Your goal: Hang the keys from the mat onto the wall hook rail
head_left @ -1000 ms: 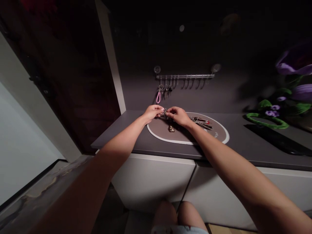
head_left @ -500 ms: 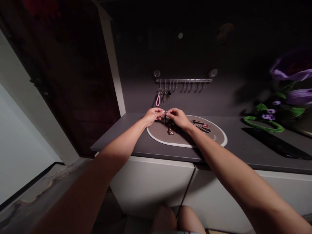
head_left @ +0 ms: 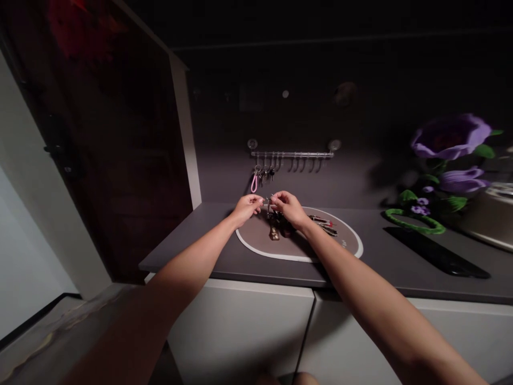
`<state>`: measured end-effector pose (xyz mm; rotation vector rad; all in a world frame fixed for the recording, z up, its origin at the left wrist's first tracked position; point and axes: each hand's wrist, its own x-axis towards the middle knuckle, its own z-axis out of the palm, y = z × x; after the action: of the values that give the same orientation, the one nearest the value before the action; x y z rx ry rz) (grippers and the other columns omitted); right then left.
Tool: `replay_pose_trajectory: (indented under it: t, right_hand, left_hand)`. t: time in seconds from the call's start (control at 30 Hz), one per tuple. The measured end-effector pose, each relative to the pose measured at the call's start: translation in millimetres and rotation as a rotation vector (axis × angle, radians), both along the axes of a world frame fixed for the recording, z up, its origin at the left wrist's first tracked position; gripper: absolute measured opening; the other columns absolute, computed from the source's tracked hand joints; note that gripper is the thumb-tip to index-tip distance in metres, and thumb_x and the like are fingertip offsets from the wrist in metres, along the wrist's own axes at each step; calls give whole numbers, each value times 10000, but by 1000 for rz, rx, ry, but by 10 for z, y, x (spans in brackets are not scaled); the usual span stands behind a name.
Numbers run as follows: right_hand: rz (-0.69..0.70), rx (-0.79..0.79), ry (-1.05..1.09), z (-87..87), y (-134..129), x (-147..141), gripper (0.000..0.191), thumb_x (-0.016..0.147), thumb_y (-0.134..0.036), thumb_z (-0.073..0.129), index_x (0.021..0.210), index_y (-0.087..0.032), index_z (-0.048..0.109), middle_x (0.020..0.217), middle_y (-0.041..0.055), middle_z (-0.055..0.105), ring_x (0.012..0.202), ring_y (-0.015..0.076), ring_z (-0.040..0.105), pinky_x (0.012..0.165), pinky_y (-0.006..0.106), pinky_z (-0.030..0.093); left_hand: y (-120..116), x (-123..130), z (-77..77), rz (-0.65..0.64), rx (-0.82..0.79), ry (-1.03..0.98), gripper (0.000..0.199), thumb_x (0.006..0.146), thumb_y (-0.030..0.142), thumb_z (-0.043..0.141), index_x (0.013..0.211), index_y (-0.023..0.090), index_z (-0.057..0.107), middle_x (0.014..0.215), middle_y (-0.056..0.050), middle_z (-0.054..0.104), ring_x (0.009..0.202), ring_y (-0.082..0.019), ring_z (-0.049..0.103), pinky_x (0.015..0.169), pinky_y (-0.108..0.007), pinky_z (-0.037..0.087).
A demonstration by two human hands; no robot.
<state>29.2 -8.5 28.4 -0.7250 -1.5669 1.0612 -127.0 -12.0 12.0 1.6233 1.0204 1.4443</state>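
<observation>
My left hand (head_left: 247,208) pinches a small metal piece, seemingly part of a key ring, above the left end of an oval brown mat with a white rim (head_left: 276,258). Facing it, my right hand (head_left: 289,207) pinches the same small ring from the other side. Between and just below the fingertips are dark keys, partly hidden by my right hand. A gold-coloured charm (head_left: 274,232) rests on the mat. More keys with a red bit (head_left: 326,224) lie to the right of my right wrist.
A clear hook rail (head_left: 294,155) on the wall holds several keys and a pink loop (head_left: 254,183) at its left end. Purple flowers (head_left: 451,136), a green ring (head_left: 414,229) and a long black object (head_left: 436,252) are on the right. A dark door stands left.
The view has tilted up and shifted right, so things appear lower and further left. My fingertips are slightly further apart, with the small metal ring still between them.
</observation>
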Motion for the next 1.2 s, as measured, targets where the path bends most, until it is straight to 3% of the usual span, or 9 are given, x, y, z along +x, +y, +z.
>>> replay_pose_trajectory:
  t: [0.13,0.23,0.33,0.5,0.73,1.2]
  right_hand:
    - [25,-91,124,44,-13,7,242,614,-318,683,697,-166,514,669,-22,547,659,93,524,670,268,482]
    - [13,-136,191,112,5,18,208,640,-278,679,693,-160,516,661,-14,552,672,106,547,662,291,508]
    - [-15,-154,249,234,55,30,142,685,-214,643,688,-155,514,646,-7,548,656,106,556,630,289,525]
    - [-59,-186,308,524,189,34,78,734,-117,563,680,-143,513,619,6,547,587,87,547,563,243,519]
    - [-135,-271,400,839,391,-45,136,751,-35,455,687,-140,516,567,-5,547,489,68,518,510,221,489]
    - [-218,-418,459,917,681,-184,148,795,-80,444,674,-157,482,464,-38,468,442,55,475,554,238,503]
  left_hand:
    - [-22,16,-11,143,136,291,178,774,257,486,783,117,594,595,11,531,538,-75,471,539,-203,370]
    - [-60,23,-9,214,318,539,171,776,221,476,736,130,616,661,-13,567,637,-104,497,629,-227,386]
    - [-82,25,-12,232,390,676,186,785,220,468,751,140,633,728,-31,589,691,-119,510,668,-236,391]
    - [-84,29,-21,232,395,745,202,797,219,457,779,145,644,767,-43,609,710,-127,526,677,-240,399]
    - [-63,25,-34,230,397,787,211,806,214,448,788,150,648,796,-50,624,762,-143,544,724,-253,402]
    - [-19,-8,-58,226,410,807,218,811,225,443,803,159,651,810,-55,621,773,-153,545,721,-254,401]
